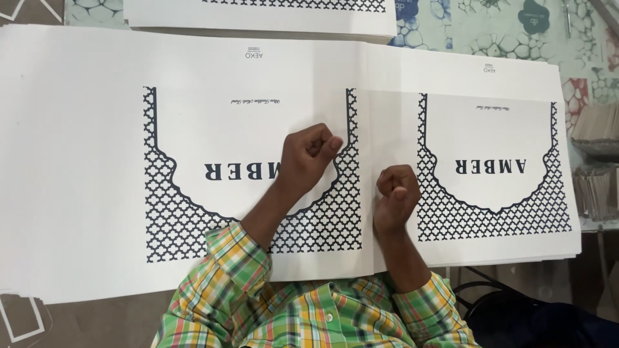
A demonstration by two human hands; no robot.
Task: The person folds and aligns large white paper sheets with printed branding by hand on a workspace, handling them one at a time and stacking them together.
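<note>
Two stacks of large white printed sheets lie side by side in the head view, each sheet with a dark lattice border and dark lettering. My left hand [309, 158] rests as a closed fist on the left sheet [97, 161], over the lettering. My right hand [396, 196] is also a closed fist, pressing on the strip between the two lattice prints, at the left edge of the right sheet [496, 129]. Neither fist visibly holds anything. My sleeves are green, yellow and red plaid.
Another stack of the same printed sheets [258, 19] lies at the top. Bundles of small cards [596, 154] are piled at the right edge. A patterned tabletop [516, 32] shows at the top right, and a dark chair frame [509, 303] sits below the table edge.
</note>
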